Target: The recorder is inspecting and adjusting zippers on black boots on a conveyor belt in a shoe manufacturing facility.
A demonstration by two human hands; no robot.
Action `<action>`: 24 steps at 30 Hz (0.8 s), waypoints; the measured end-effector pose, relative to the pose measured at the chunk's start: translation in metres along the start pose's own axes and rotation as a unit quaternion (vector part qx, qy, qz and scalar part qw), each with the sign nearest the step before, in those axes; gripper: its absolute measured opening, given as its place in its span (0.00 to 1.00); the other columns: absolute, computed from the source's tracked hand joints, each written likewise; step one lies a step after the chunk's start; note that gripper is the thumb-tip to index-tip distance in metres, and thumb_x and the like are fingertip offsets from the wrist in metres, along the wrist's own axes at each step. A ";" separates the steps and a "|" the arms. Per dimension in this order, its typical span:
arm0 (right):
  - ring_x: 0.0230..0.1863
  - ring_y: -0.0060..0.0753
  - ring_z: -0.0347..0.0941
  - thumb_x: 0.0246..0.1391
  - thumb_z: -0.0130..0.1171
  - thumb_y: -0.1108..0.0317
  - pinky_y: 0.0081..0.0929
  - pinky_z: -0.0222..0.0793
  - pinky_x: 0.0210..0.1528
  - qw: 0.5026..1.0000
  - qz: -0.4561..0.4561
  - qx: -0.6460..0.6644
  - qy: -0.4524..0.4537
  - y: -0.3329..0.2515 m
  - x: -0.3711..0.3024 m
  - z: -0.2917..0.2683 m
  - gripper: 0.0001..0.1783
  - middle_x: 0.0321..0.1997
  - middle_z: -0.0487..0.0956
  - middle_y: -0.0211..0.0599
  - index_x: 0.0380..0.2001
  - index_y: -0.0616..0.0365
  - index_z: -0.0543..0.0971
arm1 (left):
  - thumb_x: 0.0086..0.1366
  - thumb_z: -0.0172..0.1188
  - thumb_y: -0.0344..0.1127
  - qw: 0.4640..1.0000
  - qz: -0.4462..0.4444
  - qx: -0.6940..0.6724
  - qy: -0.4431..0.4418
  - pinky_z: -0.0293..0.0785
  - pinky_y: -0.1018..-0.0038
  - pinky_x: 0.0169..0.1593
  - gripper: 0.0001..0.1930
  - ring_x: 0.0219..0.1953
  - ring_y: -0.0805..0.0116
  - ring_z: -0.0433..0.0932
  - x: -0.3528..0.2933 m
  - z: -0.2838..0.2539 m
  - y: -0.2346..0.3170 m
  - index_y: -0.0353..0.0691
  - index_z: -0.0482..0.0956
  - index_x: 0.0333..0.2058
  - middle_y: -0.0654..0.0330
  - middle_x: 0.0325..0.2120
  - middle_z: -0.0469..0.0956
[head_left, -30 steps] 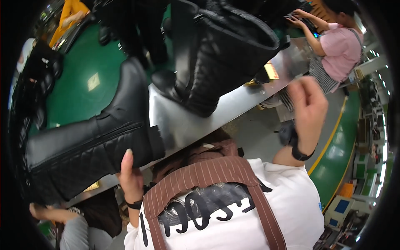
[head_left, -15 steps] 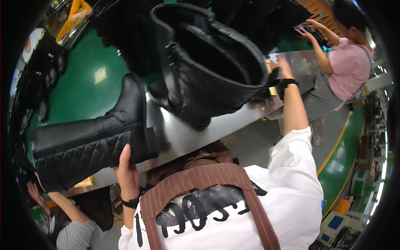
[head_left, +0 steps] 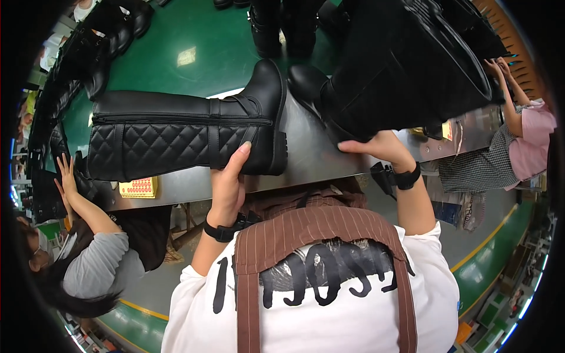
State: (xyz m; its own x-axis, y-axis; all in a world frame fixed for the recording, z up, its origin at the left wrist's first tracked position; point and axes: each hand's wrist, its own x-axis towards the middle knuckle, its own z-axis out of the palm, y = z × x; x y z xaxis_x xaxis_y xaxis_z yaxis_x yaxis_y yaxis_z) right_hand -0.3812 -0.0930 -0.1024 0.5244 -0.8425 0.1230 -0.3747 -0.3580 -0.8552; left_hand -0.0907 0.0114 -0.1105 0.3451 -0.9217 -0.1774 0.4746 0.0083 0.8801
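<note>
A glossy green surface (head_left: 170, 65) spans the far side, with more black boots (head_left: 301, 29) standing on it. Along its near edge runs a steel ledge (head_left: 309, 150). At the right end I note a co-worker in a pink top (head_left: 532, 141), and at the left another in a grey sleeve (head_left: 97, 265), one palm raised beside the footwear.

Over the ledge are two black boots. The tilted boot (head_left: 400, 76) leans rightward, toe to the left. The quilted boot (head_left: 170, 141) is on its side — toe away from the wearer, sole to the right, zip uppermost.

The left hand (head_left: 228, 183) is partly closed on the quilted boot near the heel, thumb on top, fingers passing beneath. The right hand (head_left: 385, 146) is at the tilted boot's underside, thumb extended; its fingers are hidden, so I cannot tell how far it closes or whether it grips.

A yellow block with red dots (head_left: 138, 187) sits below the quilted shaft.
</note>
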 end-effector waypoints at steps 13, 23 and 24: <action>0.50 0.33 0.75 0.56 0.53 0.71 0.32 0.69 0.56 0.743 0.152 0.644 0.102 -0.016 -0.018 0.085 0.17 0.49 0.78 0.39 0.48 0.66 0.75 | 0.64 0.57 0.30 0.966 -0.134 -0.209 -0.075 0.72 0.62 0.56 0.17 0.50 0.64 0.76 0.005 -0.005 -0.006 0.40 0.72 0.52 0.58 0.48 0.76; 0.44 0.27 0.73 0.52 0.61 0.70 0.25 0.67 0.51 0.915 0.009 0.341 0.217 -0.026 -0.012 0.095 0.17 0.45 0.78 0.33 0.45 0.65 0.78 | 0.62 0.61 0.27 0.990 0.054 -0.033 -0.122 0.68 0.72 0.56 0.18 0.49 0.67 0.74 -0.002 0.012 -0.002 0.34 0.74 0.51 0.59 0.47 0.76; 0.48 0.28 0.72 0.53 0.62 0.68 0.28 0.66 0.54 0.952 -0.005 0.232 0.202 -0.028 -0.013 0.095 0.19 0.48 0.77 0.35 0.48 0.64 0.76 | 0.61 0.64 0.32 0.984 0.107 0.093 -0.106 0.67 0.73 0.56 0.19 0.50 0.69 0.73 -0.002 0.015 -0.001 0.33 0.75 0.49 0.59 0.47 0.77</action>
State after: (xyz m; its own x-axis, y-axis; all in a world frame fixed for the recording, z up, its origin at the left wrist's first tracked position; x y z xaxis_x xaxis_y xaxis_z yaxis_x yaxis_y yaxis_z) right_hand -0.3046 -0.0338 -0.1278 0.1549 -0.9596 0.2351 0.0548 -0.2292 -0.9718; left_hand -0.1038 0.0078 -0.1045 0.2345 -0.9669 0.1005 0.2464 0.1591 0.9560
